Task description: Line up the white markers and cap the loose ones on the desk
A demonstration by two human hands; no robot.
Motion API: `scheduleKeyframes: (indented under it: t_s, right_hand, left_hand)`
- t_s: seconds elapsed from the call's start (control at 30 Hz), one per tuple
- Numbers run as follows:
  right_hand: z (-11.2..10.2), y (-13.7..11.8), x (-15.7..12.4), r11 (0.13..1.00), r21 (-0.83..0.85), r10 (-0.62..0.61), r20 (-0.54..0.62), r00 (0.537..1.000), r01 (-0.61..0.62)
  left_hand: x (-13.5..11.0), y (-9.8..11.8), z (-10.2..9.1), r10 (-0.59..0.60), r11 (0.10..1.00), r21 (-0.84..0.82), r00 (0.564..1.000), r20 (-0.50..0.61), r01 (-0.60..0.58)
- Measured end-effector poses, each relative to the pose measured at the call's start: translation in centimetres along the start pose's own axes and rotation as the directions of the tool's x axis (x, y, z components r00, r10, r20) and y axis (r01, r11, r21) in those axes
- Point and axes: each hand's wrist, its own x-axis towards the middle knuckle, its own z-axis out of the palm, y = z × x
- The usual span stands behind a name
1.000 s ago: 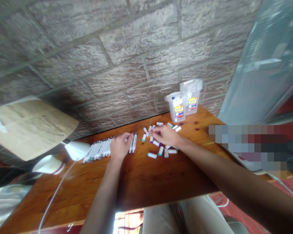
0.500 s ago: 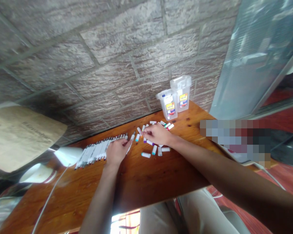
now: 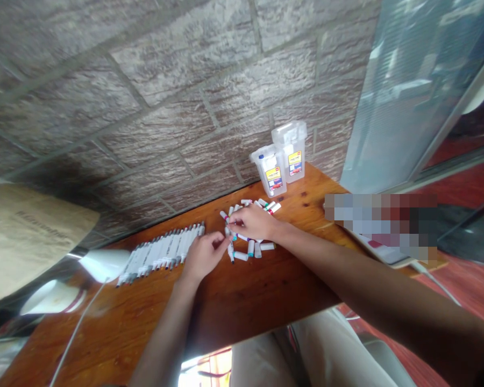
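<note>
A row of several white markers [image 3: 161, 250] lies side by side on the wooden table [image 3: 246, 290]. My left hand [image 3: 204, 255] is closed around one white marker [image 3: 229, 244], lifted off the right end of that row. My right hand [image 3: 252, 221] pinches a small cap at the marker's upper end, among several loose white caps with coloured ends [image 3: 253, 248]. The two hands almost touch.
Two clear plastic marker boxes [image 3: 282, 157] with yellow labels stand against the brick wall. A white lamp [image 3: 102, 263] and its cable lie at the left, beside a brown paper bag [image 3: 28, 236]. A blurred-out patch covers the table's right edge.
My left hand has taken one marker from the row's right end and brought it right toward the caps. My right hand stayed over the caps and now meets the marker's tip.
</note>
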Motion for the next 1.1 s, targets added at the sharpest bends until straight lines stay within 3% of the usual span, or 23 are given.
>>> scheduleKeyframes:
  t_s: [0.3, 0.57, 0.77, 1.1]
  right_hand:
    - [0.04, 0.12, -0.06, 0.998, 0.042, -0.048, 0.107, 0.993, 0.043]
    - [0.20, 0.22, -0.02, 0.999, 0.047, -0.024, 0.173, 0.985, 0.017]
    - [0.14, 0.18, -0.09, 0.999, 0.012, -0.031, 0.179, 0.983, 0.030]
    - [0.05, 0.09, -0.12, 0.999, -0.004, -0.040, 0.199, 0.979, 0.041]
  left_hand:
    - [0.01, 0.55, 0.22, 0.094, 0.990, -0.113, 0.988, 0.126, -0.080]
    - [0.03, 0.44, 0.26, 0.132, 0.989, -0.085, 0.984, 0.121, -0.122]
    - [-0.03, 0.24, 0.14, 0.121, 0.970, -0.225, 0.985, 0.119, -0.092]
    - [-0.03, 0.18, 0.17, 0.127, 0.971, -0.221, 0.981, 0.145, -0.093]
